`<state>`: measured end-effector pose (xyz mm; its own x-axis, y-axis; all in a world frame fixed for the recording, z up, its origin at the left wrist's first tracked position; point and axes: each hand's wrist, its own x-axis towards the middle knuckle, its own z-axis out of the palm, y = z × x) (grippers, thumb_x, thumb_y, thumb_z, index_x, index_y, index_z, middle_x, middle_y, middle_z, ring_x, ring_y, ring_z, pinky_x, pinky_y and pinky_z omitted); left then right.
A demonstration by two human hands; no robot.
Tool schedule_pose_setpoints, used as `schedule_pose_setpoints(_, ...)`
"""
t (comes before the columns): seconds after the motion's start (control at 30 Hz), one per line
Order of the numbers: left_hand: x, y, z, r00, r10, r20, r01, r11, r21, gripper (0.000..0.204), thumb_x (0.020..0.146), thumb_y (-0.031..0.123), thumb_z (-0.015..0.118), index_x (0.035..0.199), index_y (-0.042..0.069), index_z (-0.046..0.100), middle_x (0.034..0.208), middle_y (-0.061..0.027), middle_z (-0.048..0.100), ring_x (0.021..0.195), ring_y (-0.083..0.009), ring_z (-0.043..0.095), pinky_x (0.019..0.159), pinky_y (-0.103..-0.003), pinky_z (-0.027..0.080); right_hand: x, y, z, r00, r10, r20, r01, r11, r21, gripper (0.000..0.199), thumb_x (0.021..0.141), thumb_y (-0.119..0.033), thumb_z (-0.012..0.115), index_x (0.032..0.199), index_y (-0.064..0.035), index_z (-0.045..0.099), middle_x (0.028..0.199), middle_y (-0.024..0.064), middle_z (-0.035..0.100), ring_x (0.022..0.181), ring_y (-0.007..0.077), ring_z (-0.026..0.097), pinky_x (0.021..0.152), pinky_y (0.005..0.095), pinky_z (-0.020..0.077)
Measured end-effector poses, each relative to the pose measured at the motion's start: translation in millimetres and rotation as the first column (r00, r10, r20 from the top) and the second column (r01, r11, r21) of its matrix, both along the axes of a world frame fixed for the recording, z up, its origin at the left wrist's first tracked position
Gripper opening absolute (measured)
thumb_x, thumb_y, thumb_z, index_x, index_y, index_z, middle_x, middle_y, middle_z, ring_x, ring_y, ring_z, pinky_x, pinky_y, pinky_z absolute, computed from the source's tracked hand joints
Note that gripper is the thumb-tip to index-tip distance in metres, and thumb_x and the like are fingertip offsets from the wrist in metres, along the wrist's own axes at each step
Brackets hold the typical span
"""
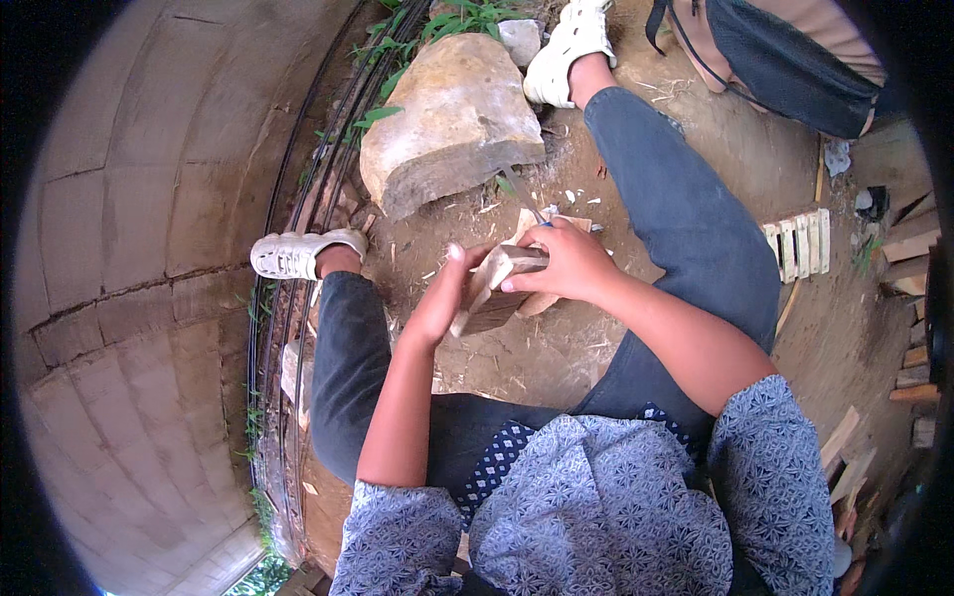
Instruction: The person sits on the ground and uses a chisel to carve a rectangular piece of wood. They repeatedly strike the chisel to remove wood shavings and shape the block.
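Note:
Between my knees I have a pale carved piece of wood [484, 300], tilted, with a darker flat side. My left hand [442, 298] grips it from the left, thumb pointing up and away. On its other side, my right hand [568, 260] is closed, its thumb touching the wood's right end. A knife [523, 193] is in that same hand; its narrow metal blade points away to the upper left, and a bit of blue shows by the fingers. Most of the handle is hidden. Under the hands lies another pale piece of wood [542, 302], partly covered.
A large stone [452, 119] sits just ahead, between my feet. Wood shavings litter the dirt floor. A block wall [149, 219] and dark cables [288, 199] run along the left. To the right are a bag [785, 60], a small slatted wooden piece [799, 244] and scrap wood [845, 452].

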<state>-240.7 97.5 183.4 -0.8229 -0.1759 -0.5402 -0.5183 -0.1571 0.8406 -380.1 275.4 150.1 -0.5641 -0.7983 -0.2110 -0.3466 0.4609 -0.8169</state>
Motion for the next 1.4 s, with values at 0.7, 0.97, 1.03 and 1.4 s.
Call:
schedule_pose_setpoints(0.7,12,24,-19,0.991,-0.057,0.122,0.134,0.534,-0.835,0.046,0.08,0.03,0.076,0.099,-0.002,0.049,0.086,-0.0286,0.066,0.083,-0.0471,0.066,0.073,-0.051,0.053,-46,19,53,0.868,0.088,0.488,-0.077,0.996,-0.043,0.069,0.089,-0.052,0.07,0.126,0.0034,0.052,0.076,0.0046,0.064,0.069,0.0114,0.064,0.061,0.0264,0.0512)
schedule_pose_setpoints(0.97,10,61,-26,0.998,0.007,0.061,0.046,0.574,-0.818,0.047,0.079,0.028,0.075,0.102,-0.004,0.049,0.083,-0.0309,0.066,0.08,-0.0487,0.066,0.07,-0.052,0.053,-44,23,29,0.998,0.028,-0.059,-0.045,0.948,-0.314,0.017,0.09,-0.018,0.066,0.1,-0.0049,0.065,0.086,0.0058,0.062,0.081,0.015,0.061,0.081,0.0308,0.0507)
schedule_pose_setpoints(1.03,13,71,-31,1.0,0.02,-0.002,-0.013,0.576,-0.817,0.047,0.079,0.028,0.075,0.103,-0.004,0.048,0.082,-0.0311,0.066,0.08,-0.049,0.066,0.07,-0.053,0.053,-44,18,32,0.924,0.047,0.379,0.084,0.943,-0.322,0.011,0.088,-0.012,0.064,0.093,-0.0028,0.063,0.084,0.0038,0.061,0.081,0.0138,0.061,0.079,0.0304,0.0507)
schedule_pose_setpoints(1.4,2,94,-28,0.962,0.202,-0.184,-0.273,0.706,-0.653,0.041,0.088,0.028,0.073,0.106,-0.003,0.054,0.092,-0.0226,0.069,0.085,-0.0281,0.07,0.077,-0.039,0.053,-24,3,103,0.884,-0.171,0.435,0.46,0.481,-0.747,0.047,0.1,-0.033,0.06,0.063,-0.0093,0.043,0.052,-0.0024,0.041,0.047,0.0055,0.039,0.047,0.0257,0.0328)
